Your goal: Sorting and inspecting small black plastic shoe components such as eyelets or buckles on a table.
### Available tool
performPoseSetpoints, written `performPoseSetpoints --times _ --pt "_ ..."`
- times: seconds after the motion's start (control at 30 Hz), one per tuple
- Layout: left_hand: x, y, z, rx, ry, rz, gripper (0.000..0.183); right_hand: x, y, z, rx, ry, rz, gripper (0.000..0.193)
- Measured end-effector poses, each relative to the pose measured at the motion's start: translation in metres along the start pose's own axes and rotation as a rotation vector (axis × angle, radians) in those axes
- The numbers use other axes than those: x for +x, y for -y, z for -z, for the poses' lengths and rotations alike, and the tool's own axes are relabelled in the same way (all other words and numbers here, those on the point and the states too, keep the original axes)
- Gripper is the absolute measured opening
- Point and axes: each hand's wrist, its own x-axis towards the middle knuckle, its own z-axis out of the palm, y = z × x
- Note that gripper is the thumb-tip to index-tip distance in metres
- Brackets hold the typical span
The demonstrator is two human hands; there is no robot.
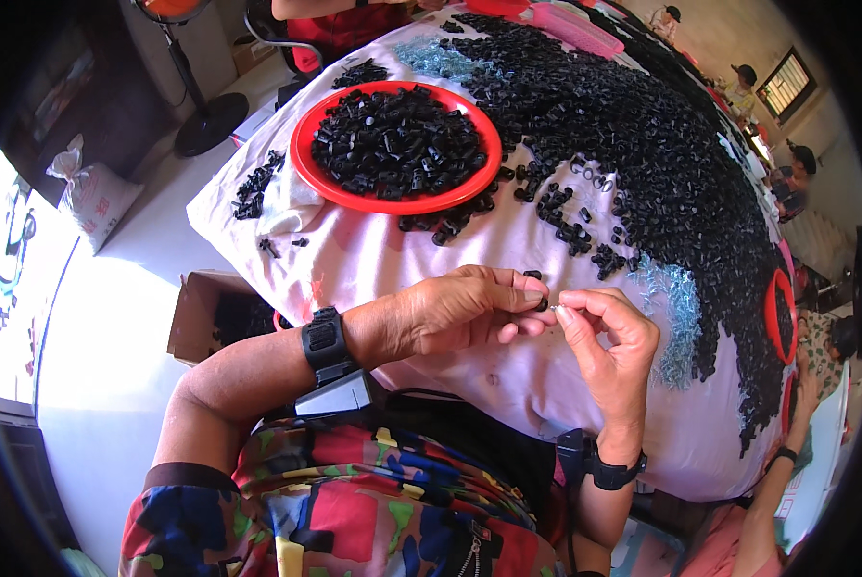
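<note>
— Pinched in the left hand (455, 310): a small black plastic piece (541, 304), just near the red round tray (308, 168).
— Right hand (606, 337)?
— Fingertips narrowed on a tiny silvery bit (556, 309), touching it.

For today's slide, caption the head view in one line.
Left hand and right hand pinch a small black plastic piece above pink cloth.

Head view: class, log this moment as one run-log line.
left hand: pinches small black part | right hand: fingertips meet it | red tray: full of black parts | table: pink cloth
</note>
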Motion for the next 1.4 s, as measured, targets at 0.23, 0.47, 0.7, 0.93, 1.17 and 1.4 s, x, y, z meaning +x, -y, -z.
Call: performPoseSetpoints --times 0.23,0.47,0.7,0.93,1.17,1.4 --pt "0.0 0.01 0.001 -0.107 0.07 0.003 0.023 0.0 0.002 -0.01 -0.11 0.002 0.075 0.015" --pt "-0.004 0.01 0.002 -0.102 0.078 -0.006 0.024 0.002 0.006 -0.009 -0.219 0.001 0.211 0.019" --pt "-0.007 0.002 0.01 -0.215 0.027 -0.015 0.023 0.005 0.007 -0.002 -0.272 0.009 0.145 0.019" --pt "-0.006 0.01 0.012 -0.263 0.049 -0.036 0.024 0.016 -0.009 -0.008 -0.396 0.101 0.119 0.02" --pt "-0.008 0.009 0.015 -0.162 0.031 -0.054 0.025 0.019 0.007 -0.007 -0.272 0.064 0.129 0.022" --pt "-0.006 0.014 0.013 -0.133 0.065 -0.073 0.023 0.012 0.007 -0.012 -0.278 0.101 0.21 0.017"
